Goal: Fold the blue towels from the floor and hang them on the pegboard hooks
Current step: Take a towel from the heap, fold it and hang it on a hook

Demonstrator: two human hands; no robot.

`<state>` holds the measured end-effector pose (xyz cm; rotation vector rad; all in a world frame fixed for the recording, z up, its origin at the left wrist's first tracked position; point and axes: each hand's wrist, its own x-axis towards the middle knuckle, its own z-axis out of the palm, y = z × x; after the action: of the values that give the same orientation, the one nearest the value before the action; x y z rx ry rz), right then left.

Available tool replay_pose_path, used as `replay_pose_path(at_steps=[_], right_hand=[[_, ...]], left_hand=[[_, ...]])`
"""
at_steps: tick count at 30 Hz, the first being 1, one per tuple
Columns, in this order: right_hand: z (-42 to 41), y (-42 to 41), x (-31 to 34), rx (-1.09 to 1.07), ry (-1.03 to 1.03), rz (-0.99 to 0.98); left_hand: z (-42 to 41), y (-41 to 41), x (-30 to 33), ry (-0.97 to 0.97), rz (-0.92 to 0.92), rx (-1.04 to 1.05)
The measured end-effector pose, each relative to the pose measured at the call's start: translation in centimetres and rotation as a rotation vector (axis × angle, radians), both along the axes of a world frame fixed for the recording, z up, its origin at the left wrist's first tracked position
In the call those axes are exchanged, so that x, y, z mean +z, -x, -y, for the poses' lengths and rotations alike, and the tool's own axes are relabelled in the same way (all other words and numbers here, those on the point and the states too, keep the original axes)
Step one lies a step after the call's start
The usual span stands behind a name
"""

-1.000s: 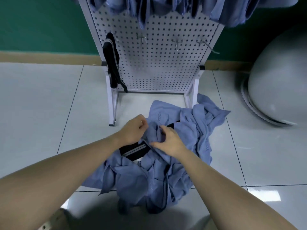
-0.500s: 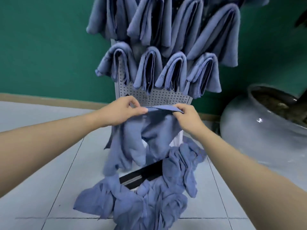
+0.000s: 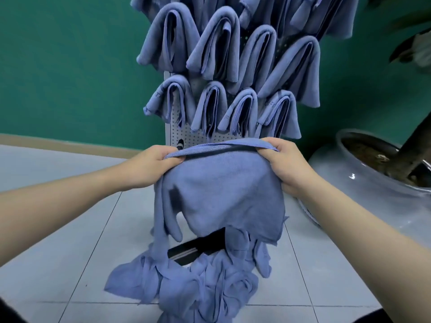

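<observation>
I hold one blue towel (image 3: 221, 194) up in front of the pegboard (image 3: 186, 134). My left hand (image 3: 154, 164) pinches its top left corner, and my right hand (image 3: 283, 164) grips its top right corner. The towel hangs spread between them, its lower edge just above the floor pile. A heap of crumpled blue towels (image 3: 193, 283) lies on the tiles below. Several folded blue towels (image 3: 221, 50) hang in rows on the pegboard hooks, hiding most of the board.
A black strap with white stripes (image 3: 198, 248) lies across the pile. A large glazed plant pot (image 3: 373, 183) stands close on the right. A green wall (image 3: 70, 66) rises behind, above pale floor tiles (image 3: 70, 241).
Both hands lifted one towel off the pile and have drawn apart, spreading it wider. The view rose from the floor to the hung towels.
</observation>
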<state>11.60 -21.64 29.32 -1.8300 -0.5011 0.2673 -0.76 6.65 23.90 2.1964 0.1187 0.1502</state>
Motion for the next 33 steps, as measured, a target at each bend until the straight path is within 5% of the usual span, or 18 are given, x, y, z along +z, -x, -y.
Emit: replay_pose_path(at_steps=[6, 12, 15, 20, 28, 33], right_hand=[[0.5, -1.0, -0.3, 0.164, 0.128, -0.045], [0.5, -0.7, -0.9, 0.469, 0.593, 0.233], [0.3, -1.2, -2.6, 0.496, 0.721, 0.356], [1.0, -2.1, -4.1, 0.45, 0.662, 0.34], [-0.9, -0.3, -4.0, 0.195, -0.045, -0.423], [-1.2, 1.1, -2.6, 0.469, 0.546, 0.149]], left_hand=[[1.1, 1.0, 0.1, -0.023, -0.118, -0.134], [1.6, 1.5, -2.1, -0.639, -0.478, -0.333], [1.2, 1.5, -3.2, -0.663, -0.528, -0.381], [-0.5, 1.2, -4.5, -0.471, -0.393, -0.342], [-0.4, 1.0, -1.8, -0.192, -0.152, -0.167], [0.6, 1.3, -0.8, -0.448, -0.221, -0.201]])
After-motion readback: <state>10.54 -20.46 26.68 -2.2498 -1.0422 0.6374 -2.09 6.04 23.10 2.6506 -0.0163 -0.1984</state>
